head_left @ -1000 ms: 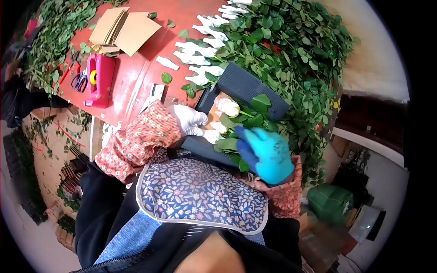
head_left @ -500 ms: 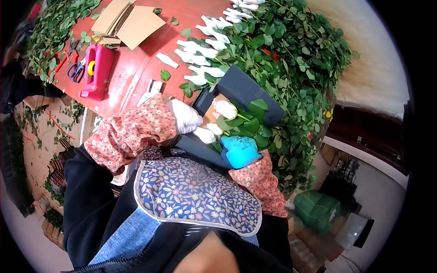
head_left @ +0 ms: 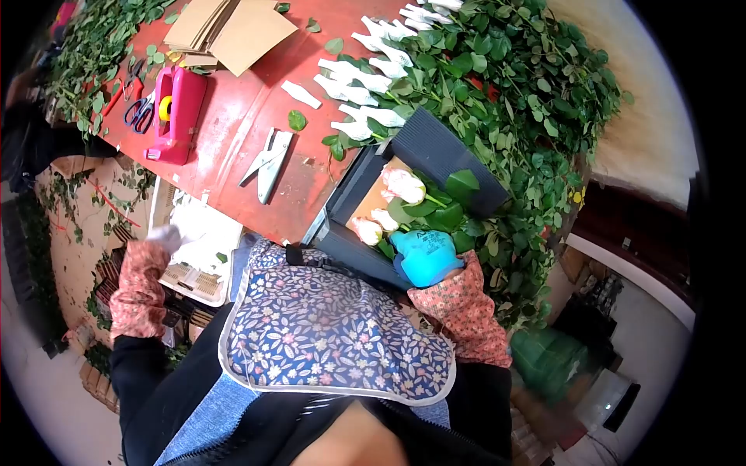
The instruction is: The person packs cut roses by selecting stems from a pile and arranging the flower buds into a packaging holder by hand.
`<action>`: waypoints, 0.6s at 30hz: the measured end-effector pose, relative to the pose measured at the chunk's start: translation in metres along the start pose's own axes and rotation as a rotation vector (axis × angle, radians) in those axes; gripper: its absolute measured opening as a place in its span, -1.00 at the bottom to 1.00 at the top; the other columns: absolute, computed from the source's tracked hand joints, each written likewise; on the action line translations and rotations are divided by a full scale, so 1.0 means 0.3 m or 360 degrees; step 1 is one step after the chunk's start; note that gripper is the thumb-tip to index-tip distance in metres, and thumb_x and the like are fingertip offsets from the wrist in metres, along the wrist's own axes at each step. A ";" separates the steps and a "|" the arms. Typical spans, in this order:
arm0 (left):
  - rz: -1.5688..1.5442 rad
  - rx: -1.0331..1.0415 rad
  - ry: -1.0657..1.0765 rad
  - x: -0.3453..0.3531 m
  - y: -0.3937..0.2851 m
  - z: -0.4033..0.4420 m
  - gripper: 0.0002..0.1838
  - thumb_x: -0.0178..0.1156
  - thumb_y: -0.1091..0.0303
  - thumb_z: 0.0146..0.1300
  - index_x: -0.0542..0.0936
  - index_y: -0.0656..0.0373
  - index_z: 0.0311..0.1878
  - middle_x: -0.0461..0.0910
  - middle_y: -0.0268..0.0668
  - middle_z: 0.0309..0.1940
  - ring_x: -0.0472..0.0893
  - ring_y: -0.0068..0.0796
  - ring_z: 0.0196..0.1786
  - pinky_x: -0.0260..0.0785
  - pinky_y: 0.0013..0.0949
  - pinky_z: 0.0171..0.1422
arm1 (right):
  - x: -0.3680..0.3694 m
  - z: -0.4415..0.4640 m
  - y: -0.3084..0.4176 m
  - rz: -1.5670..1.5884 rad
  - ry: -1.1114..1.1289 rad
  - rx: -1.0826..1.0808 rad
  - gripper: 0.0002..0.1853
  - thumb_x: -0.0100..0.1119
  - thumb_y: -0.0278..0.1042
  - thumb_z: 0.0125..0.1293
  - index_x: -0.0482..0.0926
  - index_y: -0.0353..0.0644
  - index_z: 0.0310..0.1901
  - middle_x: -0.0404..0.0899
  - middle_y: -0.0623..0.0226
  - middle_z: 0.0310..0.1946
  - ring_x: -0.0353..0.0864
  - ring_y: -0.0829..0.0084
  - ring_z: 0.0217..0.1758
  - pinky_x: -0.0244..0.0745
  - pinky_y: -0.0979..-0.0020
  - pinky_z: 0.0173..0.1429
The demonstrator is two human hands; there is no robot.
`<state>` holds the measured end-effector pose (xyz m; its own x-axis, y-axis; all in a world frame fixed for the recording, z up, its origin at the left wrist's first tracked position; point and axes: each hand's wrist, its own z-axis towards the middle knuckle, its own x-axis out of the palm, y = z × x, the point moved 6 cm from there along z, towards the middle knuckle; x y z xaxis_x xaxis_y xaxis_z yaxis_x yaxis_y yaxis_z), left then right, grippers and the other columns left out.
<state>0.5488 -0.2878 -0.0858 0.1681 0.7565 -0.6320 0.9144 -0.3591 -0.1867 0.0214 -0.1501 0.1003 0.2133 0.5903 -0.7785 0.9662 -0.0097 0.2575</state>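
My right hand [head_left: 426, 255], in a blue glove, is closed round rose stems at the front of a dark grey box-like holder [head_left: 365, 260]. Pale pink roses lie there: a larger rose [head_left: 402, 185] and two smaller blooms, one a bare rose bud [head_left: 365, 231], over a brown card [head_left: 371, 203]. My left hand [head_left: 163, 237], in a white glove, is at the left rim of a white basket [head_left: 206, 289] holding white material [head_left: 203, 233]. Its fingers are blurred, so whether it holds anything is unclear.
Rose stems with white-sleeved heads [head_left: 350, 81] are piled at the back right. On the red table [head_left: 233, 140] lie a white-handled cutting tool [head_left: 270, 165], a pink tape dispenser [head_left: 177, 116], scissors [head_left: 140, 114] and brown cards [head_left: 252, 35].
My left hand has moved from the roses to the white basket at left. The bud that had a white net sleeve is now bare. My right hand stays at the stems.
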 end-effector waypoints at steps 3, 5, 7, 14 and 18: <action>0.0423 0.0056 -0.0270 -0.036 -0.055 -0.110 -0.73 0.16 0.29 0.17 0.57 0.14 -0.08 0.65 -0.10 -0.17 0.67 -0.15 -0.18 0.49 -0.10 -0.07 | -0.006 0.000 0.002 0.0040 0.0007 -0.0005 -0.77 0.20 -0.36 0.06 0.60 -0.14 -0.19 0.61 0.15 -0.43 0.62 0.07 -0.34 0.51 0.11 -0.24; 0.0582 0.0084 -0.0531 -0.126 -0.246 -0.207 -0.62 0.14 0.32 0.17 0.53 0.12 0.09 0.64 -0.10 -0.06 0.66 -0.13 -0.10 0.47 -0.08 0.00 | -0.012 -0.002 -0.003 0.0022 0.0023 0.0029 -0.77 0.19 -0.36 0.07 0.60 -0.13 -0.19 0.61 0.14 -0.44 0.62 0.07 -0.34 0.51 0.10 -0.25; 0.0324 0.0654 -0.1141 -0.387 -0.619 -0.245 -0.64 0.17 0.31 0.11 0.59 0.08 0.01 0.65 -0.17 -0.09 0.64 -0.16 -0.14 0.48 -0.11 -0.07 | -0.008 -0.008 0.007 -0.0035 0.0083 0.0021 -0.76 0.18 -0.36 0.07 0.60 -0.13 -0.18 0.61 0.14 -0.44 0.62 0.07 -0.35 0.50 0.10 -0.25; -0.0128 0.1648 -0.0558 -0.533 -1.401 -0.144 -0.74 0.15 0.29 0.16 0.67 -0.08 -0.07 0.67 -0.33 -0.10 0.63 -0.24 -0.31 0.51 -0.26 -0.26 | 0.044 0.016 -0.024 -0.0136 0.0056 0.0027 -0.74 0.17 -0.29 0.11 0.57 -0.07 -0.13 0.63 0.13 -0.36 0.63 0.07 -0.28 0.51 0.07 -0.22; -0.0080 0.1721 -0.0786 -0.432 -1.415 -0.103 -0.76 0.16 0.28 0.19 0.69 -0.09 -0.09 0.67 -0.43 -0.07 0.62 -0.34 -0.25 0.50 -0.30 -0.23 | 0.049 0.003 -0.020 -0.0004 0.0014 0.0031 -0.81 0.17 -0.25 0.16 0.58 -0.10 -0.22 0.62 0.14 -0.41 0.63 0.08 -0.33 0.52 0.10 -0.25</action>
<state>0.1501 -0.2165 0.0984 -0.2356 0.5757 -0.7830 0.0912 -0.7890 -0.6075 0.0189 -0.1420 0.0867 0.2100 0.5973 -0.7740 0.9694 -0.0241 0.2444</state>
